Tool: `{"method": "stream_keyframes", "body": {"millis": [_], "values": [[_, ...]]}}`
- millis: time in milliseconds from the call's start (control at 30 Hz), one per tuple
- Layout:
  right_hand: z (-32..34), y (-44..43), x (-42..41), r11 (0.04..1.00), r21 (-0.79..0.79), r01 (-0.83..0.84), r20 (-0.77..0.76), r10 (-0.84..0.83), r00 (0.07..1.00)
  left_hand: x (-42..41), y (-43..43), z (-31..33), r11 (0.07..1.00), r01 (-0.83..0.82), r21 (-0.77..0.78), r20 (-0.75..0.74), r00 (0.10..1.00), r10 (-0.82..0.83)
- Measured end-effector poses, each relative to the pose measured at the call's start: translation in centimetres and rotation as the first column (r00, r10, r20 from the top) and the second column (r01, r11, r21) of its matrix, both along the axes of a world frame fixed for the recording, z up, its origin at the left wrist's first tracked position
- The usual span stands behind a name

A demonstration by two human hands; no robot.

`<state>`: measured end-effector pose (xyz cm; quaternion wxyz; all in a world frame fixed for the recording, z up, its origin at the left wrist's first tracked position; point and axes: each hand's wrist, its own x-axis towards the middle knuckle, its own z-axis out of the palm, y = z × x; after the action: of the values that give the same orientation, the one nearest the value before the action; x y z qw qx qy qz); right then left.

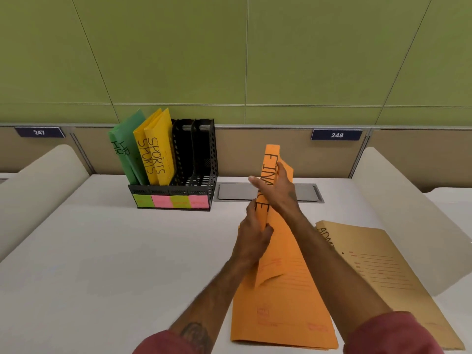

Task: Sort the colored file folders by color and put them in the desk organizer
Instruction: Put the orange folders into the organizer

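Green folders (125, 149) and yellow SPORTS folders (155, 152) already stand in the left slots of my desk organizer (199, 175) at eleven o'clock; its right slots are bare. Between my left hand (252, 231) and right hand (277, 192), both clamped shut, is the upright orange FINANCE folder (270, 159). Another orange folder (286, 302) and a tan folder (383, 272) wait flat at four o'clock.
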<state>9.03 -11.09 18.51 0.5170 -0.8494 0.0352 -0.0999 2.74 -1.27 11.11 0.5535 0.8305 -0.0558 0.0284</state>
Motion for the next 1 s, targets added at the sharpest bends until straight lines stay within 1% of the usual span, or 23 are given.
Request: {"method": "stream_keyframes", "body": {"millis": [67, 167, 333, 400, 467, 533, 700, 800, 900, 1000], "values": [[1.6, 1.3, 0.9, 0.996, 0.080, 0.051, 0.024, -0.053, 0.998, 0.2, 0.6, 0.8, 1.000, 0.005, 0.006, 0.081, 0.997, -0.006], [3.6, 3.6, 1.3, 0.974, 0.201, 0.108, 0.029, -0.117, 0.993, 0.4, 2.2, 1.4, 0.997, -0.028, 0.074, 0.144, 0.989, 0.017], [5.9, 8.5, 1.4, 0.934, 0.316, 0.168, -0.020, -0.171, 0.985, 1.4, 6.8, 1.0, 0.985, -0.062, 0.161, 0.270, 0.963, 0.017], [6.3, 10.6, 1.5, 0.922, 0.345, 0.178, -0.012, -0.185, 0.983, 2.0, 9.1, 1.2, 0.982, -0.050, 0.182, 0.287, 0.958, -0.005], [6.7, 12.9, 1.7, 0.918, 0.357, 0.172, 0.007, -0.186, 0.982, 2.5, 11.7, 1.5, 0.983, -0.008, 0.182, 0.259, 0.965, -0.040], [7.0, 15.2, 2.0, 0.920, 0.359, 0.157, 0.032, -0.180, 0.983, 3.2, 15.1, 1.7, 0.975, 0.007, 0.222, 0.252, 0.966, -0.064], [7.4, 21.3, 3.2, 0.915, 0.384, 0.126, 0.111, -0.181, 0.977, 6.9, 24.9, 3.1, 0.949, -0.076, 0.305, 0.336, 0.941, -0.033], [7.8, 24.4, 4.4, 0.915, 0.386, 0.120, 0.178, -0.202, 0.963, 10.7, 30.6, 4.2, 0.905, -0.158, 0.395, 0.401, 0.916, -0.016], [8.5, 26.8, 5.8, 0.919, 0.370, 0.140, 0.244, -0.241, 0.939, 14.6, 34.6, 5.6, 0.828, -0.196, 0.525, 0.379, 0.925, -0.022], [9.5, 28.7, 7.7, 0.927, 0.347, 0.145, 0.335, -0.267, 0.904, 18.0, 37.3, 7.4, 0.730, -0.228, 0.645, 0.378, 0.925, -0.045]]}}
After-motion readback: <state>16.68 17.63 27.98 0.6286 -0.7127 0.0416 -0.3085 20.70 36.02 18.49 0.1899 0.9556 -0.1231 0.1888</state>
